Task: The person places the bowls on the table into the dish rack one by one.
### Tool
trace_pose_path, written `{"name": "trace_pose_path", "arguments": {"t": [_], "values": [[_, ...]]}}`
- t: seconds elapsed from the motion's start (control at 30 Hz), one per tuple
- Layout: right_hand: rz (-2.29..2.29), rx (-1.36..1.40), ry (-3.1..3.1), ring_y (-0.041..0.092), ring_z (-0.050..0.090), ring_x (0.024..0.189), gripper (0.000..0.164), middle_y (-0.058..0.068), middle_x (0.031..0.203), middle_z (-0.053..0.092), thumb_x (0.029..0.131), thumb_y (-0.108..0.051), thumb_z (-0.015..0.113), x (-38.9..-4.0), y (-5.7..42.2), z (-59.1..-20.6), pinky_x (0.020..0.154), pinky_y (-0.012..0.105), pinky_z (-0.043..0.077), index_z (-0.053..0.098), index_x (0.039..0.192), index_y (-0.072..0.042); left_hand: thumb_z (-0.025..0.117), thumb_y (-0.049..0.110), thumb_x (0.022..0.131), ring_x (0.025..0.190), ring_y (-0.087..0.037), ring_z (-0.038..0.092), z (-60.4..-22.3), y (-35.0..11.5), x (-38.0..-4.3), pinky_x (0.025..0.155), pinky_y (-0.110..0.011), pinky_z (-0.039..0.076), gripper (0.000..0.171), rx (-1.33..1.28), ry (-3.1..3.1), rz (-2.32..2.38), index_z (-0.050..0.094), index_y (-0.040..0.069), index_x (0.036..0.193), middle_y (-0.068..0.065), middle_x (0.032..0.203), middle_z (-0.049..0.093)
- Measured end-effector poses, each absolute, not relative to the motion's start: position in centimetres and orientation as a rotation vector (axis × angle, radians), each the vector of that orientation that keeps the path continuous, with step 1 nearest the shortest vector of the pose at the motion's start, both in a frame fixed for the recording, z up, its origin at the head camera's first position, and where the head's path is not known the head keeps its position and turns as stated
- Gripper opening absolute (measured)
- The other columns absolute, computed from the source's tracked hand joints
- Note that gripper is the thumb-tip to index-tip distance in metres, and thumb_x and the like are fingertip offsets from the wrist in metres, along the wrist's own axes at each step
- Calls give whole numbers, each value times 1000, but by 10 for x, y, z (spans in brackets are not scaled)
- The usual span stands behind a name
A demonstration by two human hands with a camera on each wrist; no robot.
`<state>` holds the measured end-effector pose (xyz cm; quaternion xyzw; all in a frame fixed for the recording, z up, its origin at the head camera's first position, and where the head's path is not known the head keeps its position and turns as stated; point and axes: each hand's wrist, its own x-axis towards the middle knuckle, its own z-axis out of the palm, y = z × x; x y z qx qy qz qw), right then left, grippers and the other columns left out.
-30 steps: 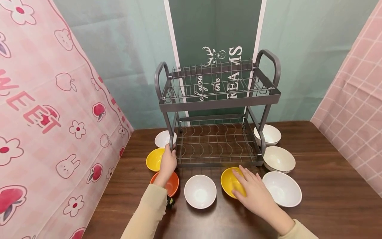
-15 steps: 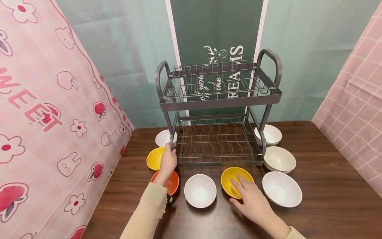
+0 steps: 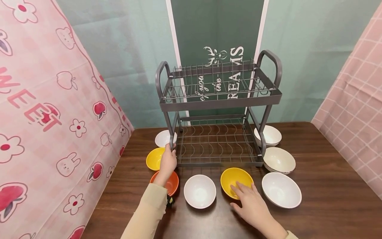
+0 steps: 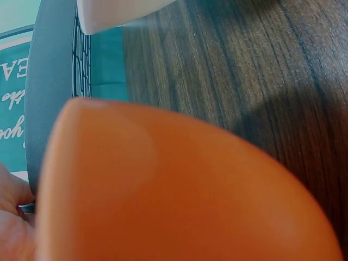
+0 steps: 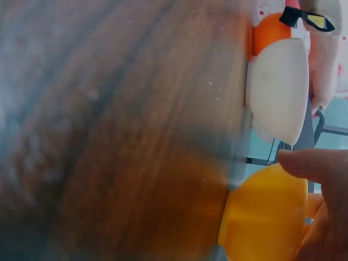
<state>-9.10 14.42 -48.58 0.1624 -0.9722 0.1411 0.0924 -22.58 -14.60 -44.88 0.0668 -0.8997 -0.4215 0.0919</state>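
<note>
A grey two-tier dish rack (image 3: 221, 104) stands on the table. My left hand (image 3: 168, 162) grips its left post near the lower tier, while the forearm passes over an orange bowl (image 3: 173, 184). That bowl's side (image 4: 163, 185) fills much of the left wrist view, with fingers (image 4: 12, 201) at the post. My right hand (image 3: 253, 205) lies over the near right rim of a yellow bowl (image 3: 231, 176). Its fingers reach over the bowl and the thumb (image 5: 304, 163) is spread beside the rim. Left of this bowl sits a white bowl (image 3: 200, 191).
Left of the rack are another yellow bowl (image 3: 153, 159) and a small white bowl (image 3: 163, 137). To the right stand a large white bowl (image 3: 281, 190), a cream bowl (image 3: 279, 160) and a white bowl (image 3: 270, 135). Patterned pink cloth (image 3: 68, 132) borders the left side.
My right hand has drawn back from over the middle of the yellow bowl toward its near right rim. My left hand keeps its hold on the rack post.
</note>
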Motion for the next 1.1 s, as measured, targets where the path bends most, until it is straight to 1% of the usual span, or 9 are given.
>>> {"name": "trace_pose_path", "arguments": {"t": [0.13, 0.33, 0.53, 0.7, 0.87, 0.93, 0.97, 1.03, 1.1], "values": [[417, 485, -2868, 28, 60, 108, 47, 12, 115, 64, 68, -29, 78, -89, 144, -488, 105, 58, 27, 66, 110, -11, 44, 9, 96, 96, -28, 59, -450, -146, -226, 84, -42, 48, 27, 197, -2673, -1253, 46, 7, 123, -12, 125, 60], [381, 497, -2831, 23, 63, 99, 32, 5, 101, 69, 67, -20, 78, -88, 143, -489, 104, 57, 30, 70, 97, -13, 45, 9, 96, 90, -27, 60, -452, -147, -225, 80, -41, 49, 27, 176, -2677, -1229, 46, 6, 122, -13, 124, 60], [344, 525, -2774, 17, 65, 88, 22, -2, 86, 70, 66, -10, 77, -89, 144, -488, 103, 55, 33, 71, 86, -15, 45, 10, 96, 93, -28, 60, -450, -147, -225, 82, -42, 48, 28, 195, -2682, -1245, 45, 7, 124, -12, 125, 60], [304, 529, -2777, 15, 66, 83, 18, -4, 79, 70, 66, -10, 77, -88, 143, -487, 102, 52, 36, 70, 81, -18, 45, 10, 96, 88, -26, 58, -448, -146, -226, 77, -39, 47, 28, 192, -2687, -1243, 46, 7, 124, -13, 123, 60], [275, 525, -2803, 15, 66, 81, 15, -5, 75, 69, 67, -12, 77, -89, 144, -486, 101, 50, 38, 69, 78, -18, 45, 10, 96, 87, -26, 58, -450, -146, -227, 78, -38, 47, 28, 194, -2683, -1250, 46, 8, 123, -12, 123, 61], [261, 521, -2809, 15, 66, 79, 14, -6, 72, 68, 68, -12, 77, -89, 143, -485, 99, 49, 40, 68, 76, -19, 45, 10, 96, 88, -26, 59, -450, -147, -227, 78, -38, 48, 28, 192, -2684, -1255, 46, 8, 124, -11, 123, 61], [267, 522, -2810, 14, 65, 76, 14, -6, 71, 67, 67, -12, 77, -89, 143, -485, 97, 46, 42, 66, 74, -19, 45, 11, 96, 88, -26, 59, -450, -148, -226, 79, -39, 48, 28, 192, -2685, -1253, 46, 8, 124, -12, 123, 61], [269, 520, -2804, 13, 62, 70, 15, -8, 67, 65, 68, -13, 77, -90, 143, -484, 87, 37, 46, 64, 71, -20, 45, 11, 96, 87, -26, 59, -449, -148, -226, 78, -38, 48, 28, 196, -2683, -1252, 46, 8, 124, -12, 123, 61], [266, 522, -2796, 12, 58, 63, 19, -10, 62, 63, 68, -14, 77, -90, 143, -482, 75, 30, 44, 59, 66, -21, 45, 10, 96, 87, -26, 59, -450, -146, -226, 79, -39, 48, 28, 197, -2678, -1250, 46, 8, 123, -12, 123, 61]]}}
